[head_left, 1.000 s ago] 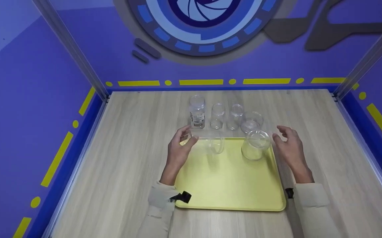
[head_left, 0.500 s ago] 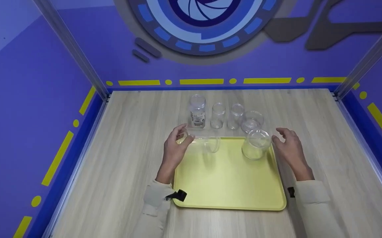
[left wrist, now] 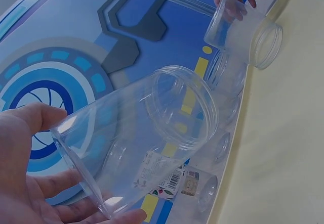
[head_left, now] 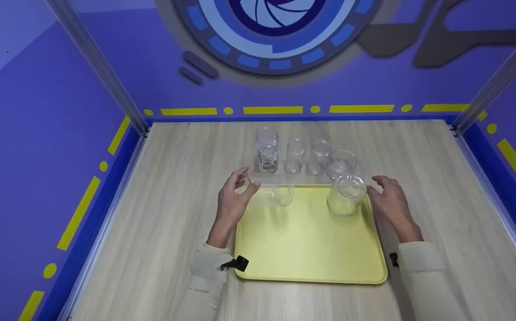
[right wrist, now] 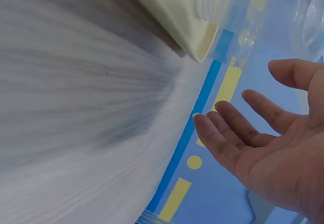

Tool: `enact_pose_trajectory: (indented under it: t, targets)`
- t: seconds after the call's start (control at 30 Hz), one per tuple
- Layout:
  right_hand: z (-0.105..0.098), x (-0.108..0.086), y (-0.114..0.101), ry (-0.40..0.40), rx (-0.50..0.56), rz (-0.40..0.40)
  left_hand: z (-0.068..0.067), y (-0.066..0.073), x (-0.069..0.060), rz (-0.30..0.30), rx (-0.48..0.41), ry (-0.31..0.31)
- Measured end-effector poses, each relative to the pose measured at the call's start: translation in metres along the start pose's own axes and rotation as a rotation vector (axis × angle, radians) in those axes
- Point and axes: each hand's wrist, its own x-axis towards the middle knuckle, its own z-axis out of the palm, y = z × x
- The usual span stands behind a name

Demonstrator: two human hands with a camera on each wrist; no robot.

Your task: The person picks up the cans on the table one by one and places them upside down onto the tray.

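My left hand [head_left: 233, 200] grips the base end of a clear plastic jar [left wrist: 131, 133]. The jar lies sideways in the air over the back left of a yellow tray [head_left: 311, 249], its threaded mouth pointing right in the head view. Thumb and fingers span its base in the left wrist view. At the tray's back right corner a second clear jar [head_left: 346, 200] stands upside down, mouth on the tray. Just right of that jar is my right hand [head_left: 391, 203], fingers loosely bent and holding nothing, as the right wrist view [right wrist: 283, 148] also shows.
Behind the tray stand a tall clear jar with a label [head_left: 267, 151], two slim clear jars, one of them nearer the middle [head_left: 295, 156], and a low wide clear container [head_left: 341, 164]. Blue printed walls [head_left: 258, 98] enclose the wooden table [head_left: 168, 200] at back and sides.
My left hand has drifted left, carrying the sideways jar with it. The right hand has dropped slightly toward me. The upside-down jar and the row behind the tray stay put.
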Motion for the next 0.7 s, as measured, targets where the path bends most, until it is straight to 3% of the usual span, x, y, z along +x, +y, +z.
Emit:
enact_pose_trajectory:
  t: [0.7]
  targets:
    - [0.008, 0.007, 0.011, -0.032, -0.157, 0.025, -0.006, -0.002, 0.0, 0.011, 0.061, 0.002]
